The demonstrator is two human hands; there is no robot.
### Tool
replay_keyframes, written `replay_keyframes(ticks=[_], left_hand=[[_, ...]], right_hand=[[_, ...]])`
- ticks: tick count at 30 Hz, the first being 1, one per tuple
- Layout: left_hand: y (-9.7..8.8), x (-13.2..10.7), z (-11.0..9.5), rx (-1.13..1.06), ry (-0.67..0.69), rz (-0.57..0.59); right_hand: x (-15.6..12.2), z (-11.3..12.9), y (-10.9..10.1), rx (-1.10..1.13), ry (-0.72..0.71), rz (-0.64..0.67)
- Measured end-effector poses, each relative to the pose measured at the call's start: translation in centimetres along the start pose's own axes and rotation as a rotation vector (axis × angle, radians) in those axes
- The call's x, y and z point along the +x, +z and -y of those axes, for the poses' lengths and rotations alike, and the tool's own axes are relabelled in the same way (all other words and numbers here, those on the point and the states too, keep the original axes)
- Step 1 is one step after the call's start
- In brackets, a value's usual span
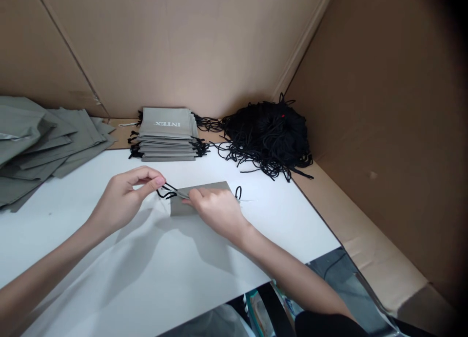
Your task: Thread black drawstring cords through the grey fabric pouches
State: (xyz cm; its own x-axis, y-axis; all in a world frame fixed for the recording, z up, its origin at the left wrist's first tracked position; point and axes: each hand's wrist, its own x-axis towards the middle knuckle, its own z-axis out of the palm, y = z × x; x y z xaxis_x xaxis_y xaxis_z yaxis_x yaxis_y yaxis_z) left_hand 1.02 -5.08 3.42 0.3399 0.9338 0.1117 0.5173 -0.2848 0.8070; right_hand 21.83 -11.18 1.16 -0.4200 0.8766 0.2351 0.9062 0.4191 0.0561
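A small grey drawstring pouch (179, 209) lies on the white tabletop in front of me. My left hand (122, 193) pinches a black cord (170, 186) that comes out of the pouch's left corner, thumb and forefinger pressed together. With its fingers closed on the pouch's upper edge, my right hand (217, 205) covers much of the fabric. A black cord loop (238, 192) sticks out at the pouch's right side, beside a thin pale strand. What lies under my right palm is hidden.
Behind my hands stands a stack of grey pouches (166, 132) printed INTEX, black cord ends at both sides. A tangled heap of black cords (270, 135) sits to its right. Loose grey fabric pieces (44, 142) pile up at left. Cardboard walls (190, 45) enclose the white table (175, 283).
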Motion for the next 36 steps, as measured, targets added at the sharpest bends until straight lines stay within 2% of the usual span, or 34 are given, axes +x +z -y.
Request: replay_keyframes(ticks=[5,7,10,13,15,17,19,22,24,27,29,31,34,36], left_hand=[[-0.3,0.1,0.0,0.084,0.050,0.267],[-0.5,0.2,0.2,0.138,0.064,0.331],[-0.4,0.3,0.5,0.072,0.059,0.298],[0.1,0.2,0.6,-0.231,-0.036,0.147],[0.3,0.0,0.5,-0.377,-0.035,0.076],[0.3,-0.1,0.2,-0.328,0.059,0.100],[-0.1,-0.2,-0.1,-0.132,0.145,0.188],[-0.6,-0.1,-0.4,0.068,0.154,0.324],[-0.7,0.1,-0.2,-0.038,0.118,0.345],[-0.7,0.3,0.1,-0.498,0.016,0.185],[-0.7,0.4,0.2,-0.675,-0.030,0.143],[-0.9,0.5,0.1,-0.579,-0.021,0.242],[-1.4,0.6,-0.2,-0.239,0.024,0.388],[-1.6,0.6,-0.2,-0.215,0.017,0.390]], right_hand=[[-0.2,-0.1,0.0,-0.019,-0.037,0.052],[-0.3,0.0,0.2,-0.016,-0.052,0.071],[-0.3,0.0,0.3,-0.003,-0.056,0.054],[-0.3,-0.5,0.1,0.014,-0.032,0.006],[-0.3,-0.9,-0.2,0.010,-0.014,-0.028],[-0.3,-1.2,-0.3,-0.001,-0.019,-0.029],[-0.4,-1.2,-0.3,-0.009,-0.045,0.001],[-0.5,-1.1,0.0,-0.015,-0.072,0.035],[-0.5,-1.0,0.2,-0.007,-0.077,0.023],[-0.6,-1.3,0.3,0.009,-0.048,-0.055],[-0.7,-1.6,0.3,0.001,-0.028,-0.115],[-0.7,-1.8,0.2,-0.020,-0.044,-0.134],[-0.7,-1.9,0.2,-0.042,-0.102,-0.091],[-0.8,-1.9,0.3,-0.035,-0.116,-0.060]])
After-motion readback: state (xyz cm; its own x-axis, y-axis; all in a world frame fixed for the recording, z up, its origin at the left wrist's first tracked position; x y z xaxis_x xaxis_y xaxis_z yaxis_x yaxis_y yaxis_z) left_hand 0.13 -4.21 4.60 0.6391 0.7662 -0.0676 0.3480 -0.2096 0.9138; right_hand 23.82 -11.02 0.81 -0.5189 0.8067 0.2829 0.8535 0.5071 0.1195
